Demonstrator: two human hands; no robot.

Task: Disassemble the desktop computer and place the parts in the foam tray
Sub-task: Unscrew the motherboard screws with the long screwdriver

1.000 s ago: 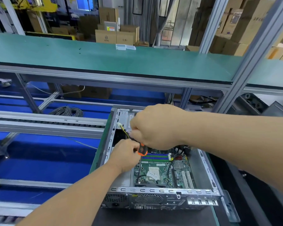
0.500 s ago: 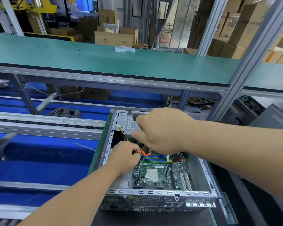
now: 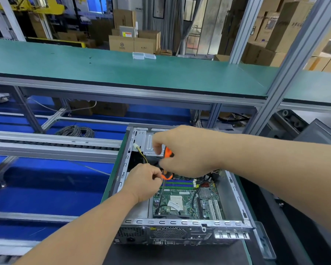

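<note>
The open desktop case (image 3: 180, 222) lies on its side in front of me, and its green motherboard (image 3: 182, 203) shows inside. My right hand (image 3: 187, 150) grips the orange and black handle of a screwdriver (image 3: 168, 152) above the case's far left part. The thin shaft runs down to the near left corner of the board. My left hand (image 3: 143, 180) pinches the screwdriver at the lower end of its handle. A silver drive bracket (image 3: 147, 144) sits behind my hands, with a white connector (image 3: 135, 146) on yellow wire beside it. No foam tray is in view.
A green-topped shelf (image 3: 141, 73) spans the view above the case, carried by an aluminium post (image 3: 271, 104) at right. Blue conveyor lanes (image 3: 46, 188) and a coil of grey cable (image 3: 75, 131) lie to the left. Cardboard boxes (image 3: 134, 43) stand far behind.
My right hand has shifted right and back, so more of the orange handle shows. The left hand stays at the handle's lower end. The camera has moved slightly.
</note>
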